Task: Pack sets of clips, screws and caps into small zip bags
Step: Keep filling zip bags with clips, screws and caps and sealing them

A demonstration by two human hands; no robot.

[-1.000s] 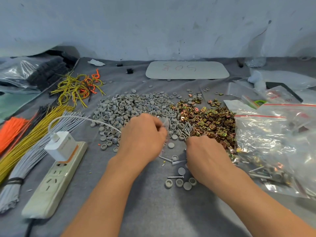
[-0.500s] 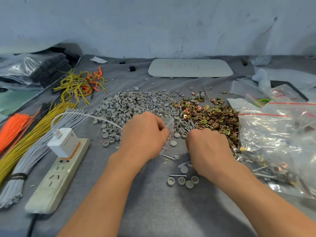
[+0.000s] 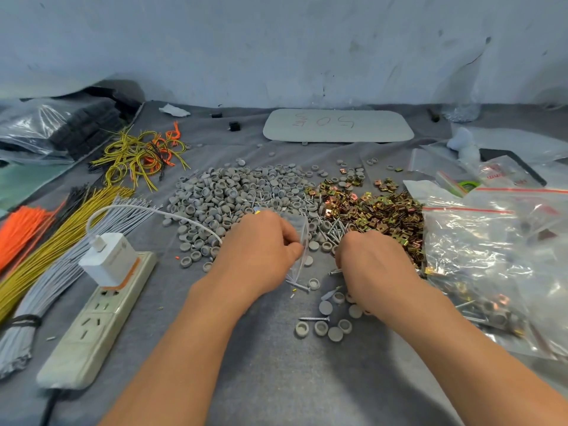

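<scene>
Little has shifted in the last second: both hands stay at the near edge of the heaps, and more of the clear bag now shows beside the left one.

Grey cloth covers the table (image 3: 276, 379). At its right edge lie the large zip bags (image 3: 491, 265) with red seal lines; screws and copper-coloured clips show through the lowest one, which looks like finished sets. A broad heap of grey caps (image 3: 233, 195) fills the middle, a heap of brass-coloured clips (image 3: 368, 210) sits to its right, and a thin drift of screws (image 3: 325, 232) runs between the two.

The left hand (image 3: 261, 250) pinches the small zip bag (image 3: 299, 241) between thumb and curled fingers, so it hangs upright just in front of the screws. I cannot tell what is in it. The right hand (image 3: 372, 265) rests knuckles-up at the near edge of the clips, its fingertips tucked under and hidden; whether it holds anything cannot be told. A few loose caps (image 3: 321, 329) and a stray screw lie just in front of it.

The step seems to be gathering parts for this bag. It would go best with the bag's mouth held wide and turned toward the right hand, and the pieces counted and dropped in close over the opening, so that none bounce onto the cloth.
</scene>
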